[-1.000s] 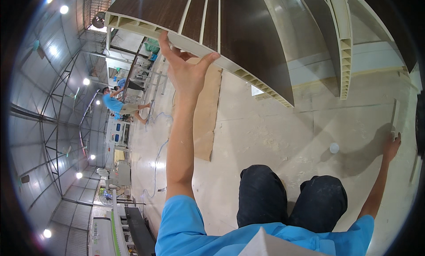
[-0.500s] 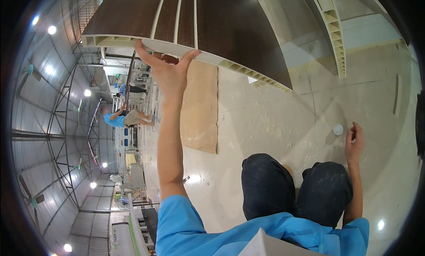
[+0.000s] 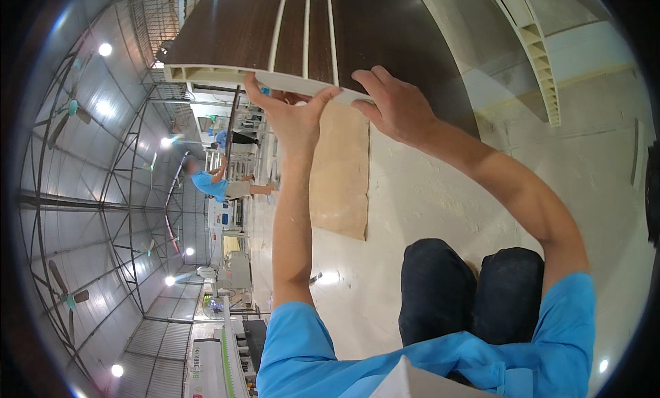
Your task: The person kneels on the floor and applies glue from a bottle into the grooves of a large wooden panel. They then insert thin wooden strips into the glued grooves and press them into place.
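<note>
A dark brown hollow panel (image 3: 399,40) with pale lengthwise grooves stands before me at the top. Its near end is cream-coloured with open cells, and a smooth white strip (image 3: 285,83) covers the middle of that end. My left hand (image 3: 297,119) is closed on this end, thumb on the strip and fingers curled at the edge, partly hidden. Beside it on the right, my right hand (image 3: 402,109) pinches the same end, fingers over the brown face and thumb below against the edge.
A second hollow panel (image 3: 540,71) stands to the right. A tan cardboard sheet (image 3: 340,178) lies on the pale tiled floor (image 3: 426,191). Farther left are a co-worker (image 3: 213,185) in a blue shirt and a green-and-white machine (image 3: 210,370).
My right hand has risen from low on the right to the panel's end and taken hold. My left hand stays on the panel. The white round piece on the floor no longer shows.
</note>
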A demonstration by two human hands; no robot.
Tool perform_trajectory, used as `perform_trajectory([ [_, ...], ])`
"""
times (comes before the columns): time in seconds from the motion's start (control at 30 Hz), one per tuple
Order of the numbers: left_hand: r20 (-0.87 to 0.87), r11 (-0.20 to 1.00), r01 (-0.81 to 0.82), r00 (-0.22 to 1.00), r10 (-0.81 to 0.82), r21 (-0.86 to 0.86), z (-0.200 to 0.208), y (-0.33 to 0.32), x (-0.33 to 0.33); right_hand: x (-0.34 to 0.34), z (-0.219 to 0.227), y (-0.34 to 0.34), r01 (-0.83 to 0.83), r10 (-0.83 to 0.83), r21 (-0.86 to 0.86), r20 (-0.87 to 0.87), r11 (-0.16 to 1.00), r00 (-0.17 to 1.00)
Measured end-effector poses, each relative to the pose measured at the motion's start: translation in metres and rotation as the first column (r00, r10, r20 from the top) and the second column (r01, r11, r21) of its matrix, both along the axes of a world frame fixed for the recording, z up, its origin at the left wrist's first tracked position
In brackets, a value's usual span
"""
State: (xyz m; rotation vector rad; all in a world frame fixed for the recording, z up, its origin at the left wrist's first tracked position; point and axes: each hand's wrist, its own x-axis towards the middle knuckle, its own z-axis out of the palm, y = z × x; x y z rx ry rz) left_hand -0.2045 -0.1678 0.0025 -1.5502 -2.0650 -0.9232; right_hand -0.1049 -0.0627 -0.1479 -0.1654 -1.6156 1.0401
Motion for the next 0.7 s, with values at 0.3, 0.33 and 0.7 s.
perform_trajectory([
  [0.3,0.079,0.986,0.128,0.988,-0.136,0.103,0.000,-0.006,-0.014,-0.014,-0.009,0.008,-0.122,0.118,-0.104,-0.051,0.987,0.992],
  [0.33,0.021,0.987,0.125,0.992,-0.128,0.101,-0.001,-0.006,-0.016,-0.015,-0.008,0.007,-0.113,0.107,-0.106,-0.064,0.988,0.992],
  [0.7,0.227,0.964,0.193,0.946,-0.232,0.182,-0.001,-0.009,-0.023,-0.004,0.002,0.016,-0.241,0.251,-0.215,0.022,0.947,0.968],
])
